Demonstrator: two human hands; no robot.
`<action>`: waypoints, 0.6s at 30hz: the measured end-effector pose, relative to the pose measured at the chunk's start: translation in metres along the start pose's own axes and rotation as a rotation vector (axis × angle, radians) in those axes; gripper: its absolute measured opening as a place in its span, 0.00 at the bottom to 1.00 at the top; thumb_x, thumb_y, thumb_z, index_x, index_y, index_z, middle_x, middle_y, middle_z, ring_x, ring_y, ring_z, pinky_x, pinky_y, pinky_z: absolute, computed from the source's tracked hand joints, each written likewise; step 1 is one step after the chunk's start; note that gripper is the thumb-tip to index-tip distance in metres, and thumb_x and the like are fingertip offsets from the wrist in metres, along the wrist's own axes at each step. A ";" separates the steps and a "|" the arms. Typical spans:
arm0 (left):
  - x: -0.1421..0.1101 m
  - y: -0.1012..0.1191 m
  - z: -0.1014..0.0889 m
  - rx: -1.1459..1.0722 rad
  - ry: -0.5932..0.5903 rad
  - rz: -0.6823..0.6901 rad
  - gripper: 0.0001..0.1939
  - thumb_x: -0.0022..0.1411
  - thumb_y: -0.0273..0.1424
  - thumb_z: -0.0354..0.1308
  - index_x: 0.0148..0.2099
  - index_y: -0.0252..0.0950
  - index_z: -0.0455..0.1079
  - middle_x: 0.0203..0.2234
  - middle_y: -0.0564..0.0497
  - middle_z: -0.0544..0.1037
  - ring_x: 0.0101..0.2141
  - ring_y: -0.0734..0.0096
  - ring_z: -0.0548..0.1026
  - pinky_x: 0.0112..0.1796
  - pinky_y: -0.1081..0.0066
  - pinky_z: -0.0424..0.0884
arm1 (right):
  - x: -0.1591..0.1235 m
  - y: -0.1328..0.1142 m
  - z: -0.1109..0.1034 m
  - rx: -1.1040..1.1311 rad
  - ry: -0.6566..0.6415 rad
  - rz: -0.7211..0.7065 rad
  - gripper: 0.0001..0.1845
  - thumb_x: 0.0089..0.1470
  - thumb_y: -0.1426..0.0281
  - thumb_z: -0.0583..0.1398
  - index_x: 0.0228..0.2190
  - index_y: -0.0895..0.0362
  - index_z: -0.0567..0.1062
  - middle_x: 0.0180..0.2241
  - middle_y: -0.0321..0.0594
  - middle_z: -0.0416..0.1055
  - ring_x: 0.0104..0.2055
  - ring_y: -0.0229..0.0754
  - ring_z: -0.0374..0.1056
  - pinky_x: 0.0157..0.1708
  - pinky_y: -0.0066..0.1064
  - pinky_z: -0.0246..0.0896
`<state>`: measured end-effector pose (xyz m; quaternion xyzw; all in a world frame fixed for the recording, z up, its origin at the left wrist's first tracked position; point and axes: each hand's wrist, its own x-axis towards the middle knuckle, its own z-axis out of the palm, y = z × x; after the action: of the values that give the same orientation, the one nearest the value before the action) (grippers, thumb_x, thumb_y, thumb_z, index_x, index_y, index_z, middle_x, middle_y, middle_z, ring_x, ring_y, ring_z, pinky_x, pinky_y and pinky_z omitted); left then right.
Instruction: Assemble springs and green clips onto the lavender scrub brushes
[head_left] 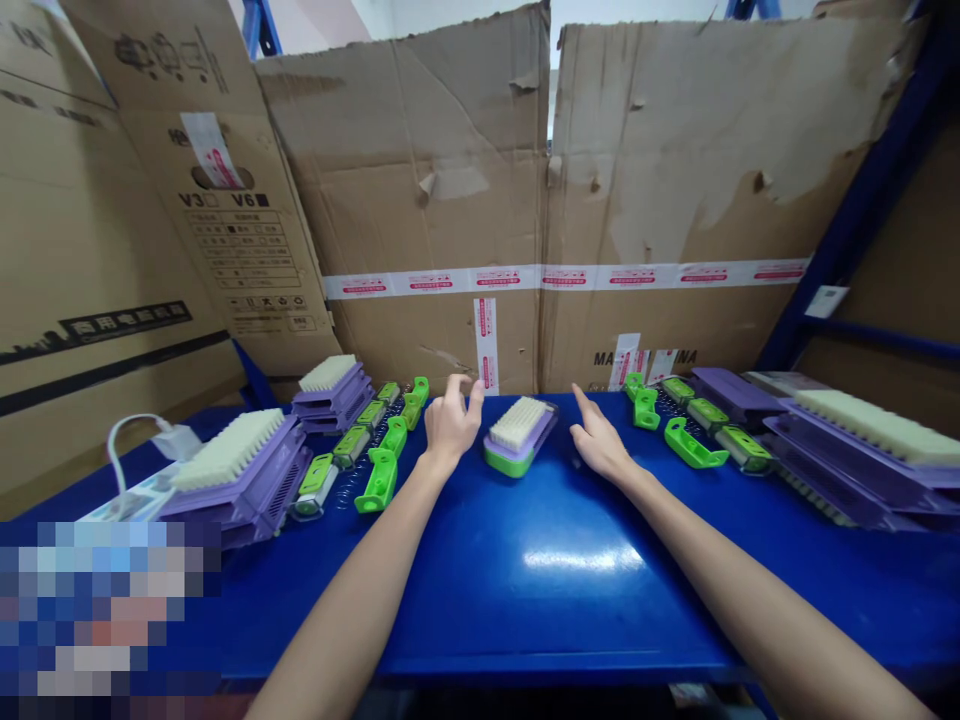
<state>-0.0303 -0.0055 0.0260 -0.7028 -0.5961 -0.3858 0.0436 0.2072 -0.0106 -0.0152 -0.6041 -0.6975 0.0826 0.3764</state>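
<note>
Between my two hands a scrubbing brush (519, 436) lies bristles up on the blue table; its body is purple with a bright green end. My left hand (452, 422) hovers to the left of the brush with fingers apart and partly bent, holding nothing. On the other side my right hand (598, 436) points its index finger forward, apart from the brush, and nothing shows in it. Green plastic handles (380, 478) stand left of my left hand, beside small springs. More green handles (691, 446) lie right of my right hand.
Purple brush parts are stacked at left (232, 475) and right (862, 455). Green-and-clear units (315, 485) line both sides. A power strip (131, 495) with a white cable sits far left. Cardboard sheets (420, 190) wall the back; a blue post (862, 190) stands right.
</note>
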 end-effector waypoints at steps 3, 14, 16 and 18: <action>-0.003 0.001 -0.003 -0.018 0.012 0.086 0.19 0.66 0.44 0.40 0.47 0.38 0.64 0.22 0.52 0.73 0.27 0.67 0.74 0.31 0.72 0.63 | -0.001 -0.001 -0.002 -0.009 0.081 0.015 0.36 0.51 0.71 0.48 0.62 0.57 0.50 0.58 0.50 0.58 0.58 0.53 0.58 0.53 0.48 0.57; -0.026 0.036 0.014 -0.135 -0.327 0.623 0.33 0.55 0.53 0.51 0.58 0.40 0.60 0.53 0.42 0.64 0.54 0.53 0.61 0.53 0.54 0.58 | 0.023 -0.001 -0.052 -0.265 0.382 0.124 0.27 0.52 0.69 0.48 0.54 0.59 0.64 0.47 0.50 0.69 0.44 0.50 0.66 0.43 0.39 0.61; -0.030 0.040 0.017 -0.119 -0.336 0.643 0.37 0.51 0.56 0.54 0.57 0.40 0.61 0.54 0.41 0.63 0.56 0.50 0.58 0.55 0.51 0.54 | 0.035 0.007 -0.072 -0.420 0.337 0.156 0.25 0.52 0.69 0.49 0.51 0.60 0.67 0.46 0.53 0.69 0.45 0.53 0.65 0.41 0.39 0.59; -0.032 0.040 0.019 -0.126 -0.332 0.645 0.38 0.49 0.56 0.55 0.57 0.40 0.61 0.55 0.41 0.62 0.57 0.50 0.57 0.55 0.52 0.54 | 0.047 0.019 -0.094 -0.578 0.284 0.202 0.24 0.52 0.67 0.51 0.49 0.61 0.69 0.44 0.57 0.69 0.47 0.56 0.63 0.40 0.41 0.57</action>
<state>0.0146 -0.0325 0.0095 -0.9089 -0.3178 -0.2690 0.0222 0.2817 0.0048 0.0601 -0.7575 -0.5692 -0.1666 0.2727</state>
